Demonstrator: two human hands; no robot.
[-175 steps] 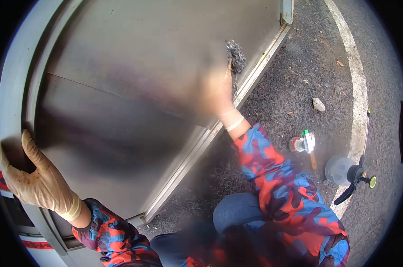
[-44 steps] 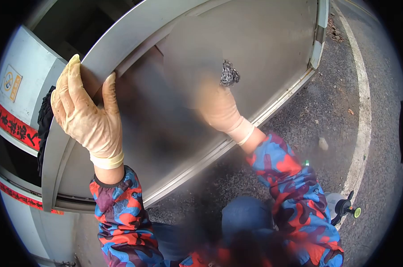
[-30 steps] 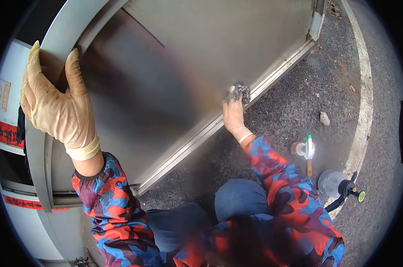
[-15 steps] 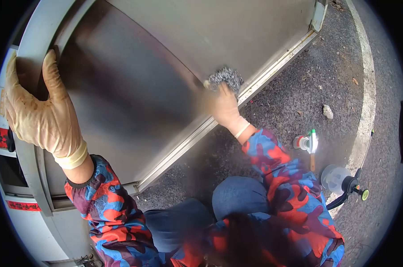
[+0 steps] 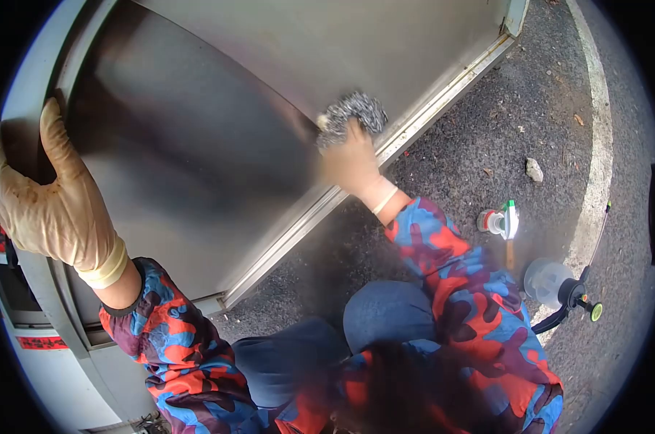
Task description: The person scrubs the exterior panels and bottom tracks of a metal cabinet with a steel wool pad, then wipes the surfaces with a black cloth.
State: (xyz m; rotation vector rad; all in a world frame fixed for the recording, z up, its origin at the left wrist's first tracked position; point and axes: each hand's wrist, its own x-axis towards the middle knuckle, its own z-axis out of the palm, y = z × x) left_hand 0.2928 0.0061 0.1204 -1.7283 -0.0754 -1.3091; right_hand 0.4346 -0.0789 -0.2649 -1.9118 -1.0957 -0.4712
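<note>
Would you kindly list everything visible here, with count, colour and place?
steel wool pad: one, grey, pressed on the panel.
metal panel: one, silver, upper left.
spray bottle: one, white with green nozzle, lying on asphalt, right.
pump sprayer: one, clear tank, black handle, right.
stone: one, pale, on asphalt.
painted line: one, white, far right.
left hand: tan glove, gripping the panel's left edge.
right hand: tan glove, holding the pad.

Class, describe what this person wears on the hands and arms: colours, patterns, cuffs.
Both hands wear thin beige rubber gloves with rolled cuffs; the left hand glove shows brown smudges, and the right hand is blurred. Both sleeves are camouflage-patterned in red, blue and dark purple, with a dark cuff showing on the left.
</note>
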